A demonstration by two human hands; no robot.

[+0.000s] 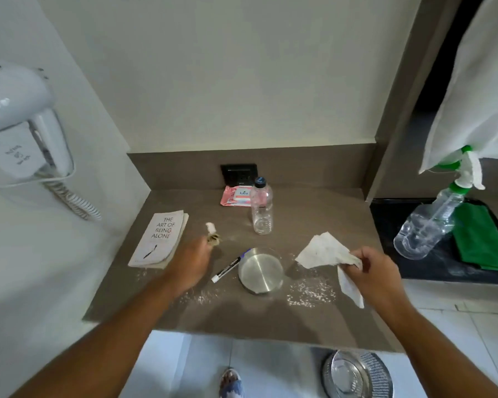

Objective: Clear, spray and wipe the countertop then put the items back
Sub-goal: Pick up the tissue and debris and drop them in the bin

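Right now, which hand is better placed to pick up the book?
Left, probably. The left hand hovers right beside the book, while the right hand already grips a tissue across the countertop.

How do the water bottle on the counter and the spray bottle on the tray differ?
The water bottle stands upright on the brown countertop; the spray bottle leans tilted on the black tray, beside a green cloth. The water bottle has a dark screw cap, while the spray bottle carries a green and white trigger head. The water bottle is slimmer; the spray bottle is rounder. Both are clear plastic, and neither is in a hand.
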